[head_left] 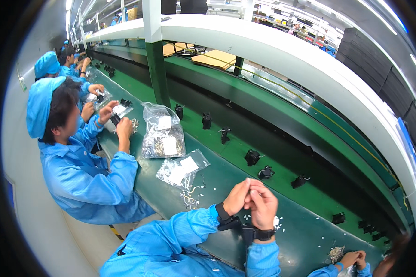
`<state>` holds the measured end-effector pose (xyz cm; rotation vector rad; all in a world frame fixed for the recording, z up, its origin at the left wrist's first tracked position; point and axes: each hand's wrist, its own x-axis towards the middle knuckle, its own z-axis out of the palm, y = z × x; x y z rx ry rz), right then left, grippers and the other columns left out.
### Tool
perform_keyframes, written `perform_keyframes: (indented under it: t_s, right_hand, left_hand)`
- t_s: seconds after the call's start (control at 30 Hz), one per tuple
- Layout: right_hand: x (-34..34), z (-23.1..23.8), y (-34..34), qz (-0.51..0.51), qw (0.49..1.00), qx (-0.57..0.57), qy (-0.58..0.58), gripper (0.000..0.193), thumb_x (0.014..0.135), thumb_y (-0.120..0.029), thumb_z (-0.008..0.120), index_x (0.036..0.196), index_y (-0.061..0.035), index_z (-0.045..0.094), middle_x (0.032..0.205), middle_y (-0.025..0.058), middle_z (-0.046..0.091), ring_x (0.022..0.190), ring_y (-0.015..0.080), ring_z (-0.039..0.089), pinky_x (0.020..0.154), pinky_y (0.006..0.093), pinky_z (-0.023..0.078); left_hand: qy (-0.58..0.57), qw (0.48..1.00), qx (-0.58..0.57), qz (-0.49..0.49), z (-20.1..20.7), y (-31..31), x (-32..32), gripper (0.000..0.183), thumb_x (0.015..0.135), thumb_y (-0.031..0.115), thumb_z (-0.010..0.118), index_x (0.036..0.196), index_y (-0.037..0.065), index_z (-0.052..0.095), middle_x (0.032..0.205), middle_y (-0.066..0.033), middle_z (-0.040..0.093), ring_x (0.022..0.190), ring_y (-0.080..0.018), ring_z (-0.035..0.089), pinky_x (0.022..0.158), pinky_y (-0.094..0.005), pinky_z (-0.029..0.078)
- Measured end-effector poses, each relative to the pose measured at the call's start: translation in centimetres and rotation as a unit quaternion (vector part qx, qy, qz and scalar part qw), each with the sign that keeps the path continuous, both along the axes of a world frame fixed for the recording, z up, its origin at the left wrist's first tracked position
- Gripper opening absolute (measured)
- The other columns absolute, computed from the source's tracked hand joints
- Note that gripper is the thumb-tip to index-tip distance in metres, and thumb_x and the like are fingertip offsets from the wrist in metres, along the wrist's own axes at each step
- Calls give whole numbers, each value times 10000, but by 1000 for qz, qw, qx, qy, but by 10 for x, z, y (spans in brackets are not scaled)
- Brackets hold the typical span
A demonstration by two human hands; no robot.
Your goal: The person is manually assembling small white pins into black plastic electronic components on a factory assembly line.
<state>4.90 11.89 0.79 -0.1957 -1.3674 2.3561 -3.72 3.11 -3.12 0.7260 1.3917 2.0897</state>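
Note:
My left hand (pixel 236 197) and my right hand (pixel 263 206) meet over the green workbench, fingertips pressed together. The fingers of both are closed. Whatever lies between them, if anything, is hidden. Black bands circle both wrists. Just beyond my left forearm, small white pieces and thin strips (pixel 189 199) are scattered on the bench. Further off lies a flat clear plastic bag (pixel 182 170) with white labels. More tiny white pieces (pixel 277 223) lie beside my right wrist.
A full clear bag of small parts (pixel 163 143) stands at the left. Black parts (pixel 252 157) sit in a row along the green conveyor (pixel 282 184). A co-worker in blue (pixel 85 171) handles a black part at left; another person's hands (pixel 354 259) work at lower right.

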Motion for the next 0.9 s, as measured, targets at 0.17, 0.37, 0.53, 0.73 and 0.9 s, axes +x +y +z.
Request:
perform_keyframes:
  t_s: [0.17,0.37,0.53,0.73,0.9]
  right_hand:
    - [-53,-55,-22,54,940,-332,58,210,1009,-169,592,1168,-44,648,991,17,668,835,104,635,647,227,505]
    - [-54,-80,-20,50,937,-346,17,137,1004,-176,567,1115,-109,612,1039,9,662,955,128,641,816,277,527]
    - [-50,-71,-18,47,932,-358,0,155,1004,-194,556,1112,-99,613,1047,15,667,974,154,642,836,309,523]
    - [-53,-69,-14,55,933,-354,-31,155,1002,-211,552,1088,-97,613,960,-19,648,767,92,565,645,257,452]
    - [-52,-66,-9,73,930,-359,-18,158,1000,-207,550,1090,-93,612,971,-12,651,763,90,565,630,253,445]
  left_hand:
    - [-91,995,-28,42,-8,2,-36,500,1102,356,317,1130,-22,643,1027,-132,699,835,-145,647,765,-262,534]
    - [-114,989,-78,45,-26,5,-31,423,1075,308,383,1038,-3,667,985,-94,701,860,-131,643,748,-247,513]
    - [-128,988,-79,25,-32,5,-33,391,1081,317,405,1010,18,646,961,-72,663,827,-96,593,738,-225,498]
    - [-161,982,-100,-1,-31,0,-40,407,1091,315,381,1084,18,660,1042,-75,673,919,-118,630,833,-254,520]
    - [-170,983,-74,-3,-39,5,-42,403,1090,321,387,1085,26,661,1081,-77,683,901,-103,624,805,-241,519]
